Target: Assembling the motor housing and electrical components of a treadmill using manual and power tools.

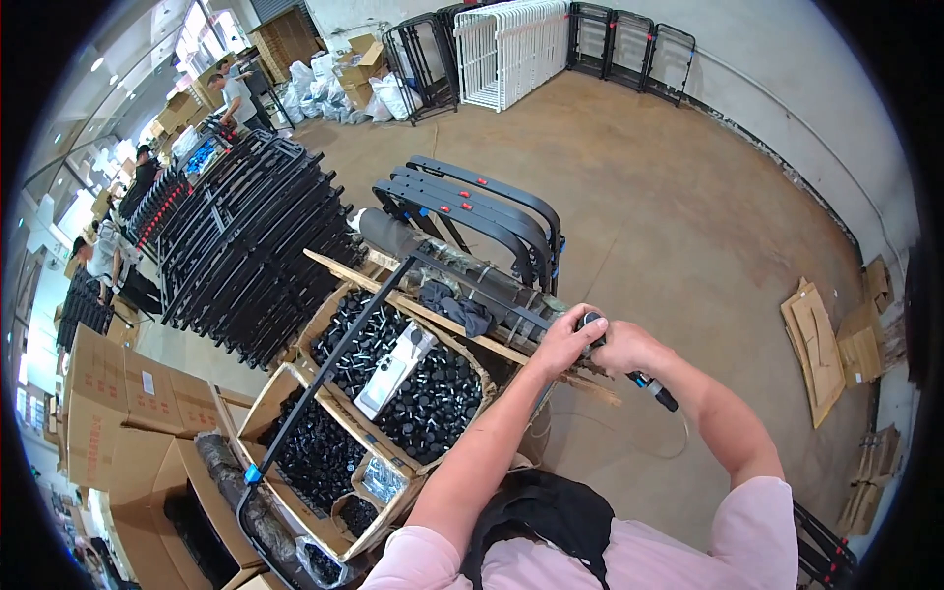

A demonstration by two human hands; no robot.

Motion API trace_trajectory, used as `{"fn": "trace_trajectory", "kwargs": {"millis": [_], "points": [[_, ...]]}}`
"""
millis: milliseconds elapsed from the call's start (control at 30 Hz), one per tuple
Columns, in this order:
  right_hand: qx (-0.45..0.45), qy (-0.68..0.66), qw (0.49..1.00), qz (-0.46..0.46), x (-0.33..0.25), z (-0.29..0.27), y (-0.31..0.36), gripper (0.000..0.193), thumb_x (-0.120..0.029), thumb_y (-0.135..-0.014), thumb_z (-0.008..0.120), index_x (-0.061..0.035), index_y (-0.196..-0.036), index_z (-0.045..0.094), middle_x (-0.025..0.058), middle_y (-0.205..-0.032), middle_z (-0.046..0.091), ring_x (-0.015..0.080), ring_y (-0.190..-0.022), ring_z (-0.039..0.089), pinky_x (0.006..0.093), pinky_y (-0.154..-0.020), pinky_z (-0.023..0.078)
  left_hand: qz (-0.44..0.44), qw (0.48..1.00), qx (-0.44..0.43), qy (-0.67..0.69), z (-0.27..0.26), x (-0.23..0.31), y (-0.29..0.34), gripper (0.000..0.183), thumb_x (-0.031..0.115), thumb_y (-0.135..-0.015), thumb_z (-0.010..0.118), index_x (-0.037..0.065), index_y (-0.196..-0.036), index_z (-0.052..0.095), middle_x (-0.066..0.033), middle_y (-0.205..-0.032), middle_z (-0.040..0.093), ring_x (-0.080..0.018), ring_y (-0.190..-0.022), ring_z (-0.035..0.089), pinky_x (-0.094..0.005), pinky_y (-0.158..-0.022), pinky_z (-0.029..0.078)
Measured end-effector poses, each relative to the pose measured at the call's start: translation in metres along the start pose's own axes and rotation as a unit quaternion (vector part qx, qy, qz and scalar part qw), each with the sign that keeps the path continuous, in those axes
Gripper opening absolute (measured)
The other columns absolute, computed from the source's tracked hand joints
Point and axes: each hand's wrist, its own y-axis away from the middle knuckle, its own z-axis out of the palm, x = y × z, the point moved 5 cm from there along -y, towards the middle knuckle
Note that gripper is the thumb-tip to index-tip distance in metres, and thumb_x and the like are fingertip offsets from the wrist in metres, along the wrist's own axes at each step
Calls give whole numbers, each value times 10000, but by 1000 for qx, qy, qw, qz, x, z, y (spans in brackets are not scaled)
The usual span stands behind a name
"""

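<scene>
In the head view, the left hand is closing its curled fingers on one end of a black tubular frame by a round black knob, and the right hand is clasping that same end just beside it, fingers partly hidden. The frame is reaching across open cartons of black-headed bolts, while a wooden strip and a wrapped roll are lying beneath its held side. Beyond, stacked black frames and upright frames are crowding the floor, with flattened cardboard lying off right.
</scene>
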Motion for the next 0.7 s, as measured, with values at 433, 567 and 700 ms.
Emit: {"fn": "trace_trajectory", "kwargs": {"millis": [433,567,700], "points": [[54,-56,997,-1,-7,8,-5,226,-187,-682,693,12,-767,629,91,-717,659,232,-687,624,395,-608,477,-8,997,-55,58,-2,12,-7,319,309,-1007,702,34,-1164,670,-25,-1041,675,-124,-953,598,-323,-877,514],[56,-57,997,2,6,3,-11,266,-216,-694,700,22,-805,657,112,-751,690,251,-714,651,403,-634,500,-27,989,-73,125,7,16,-10,285,260,-992,727,31,-1153,673,-17,-1015,675,-118,-943,593,-321,-870,517],[125,-12,991,-45,-34,-10,-4,346,-255,-726,699,28,-924,704,162,-855,741,299,-800,700,423,-708,542,37,997,-24,70,-20,48,-6,260,256,-995,718,31,-1120,687,-12,-1003,668,-114,-944,588,-319,-866,508]]}}
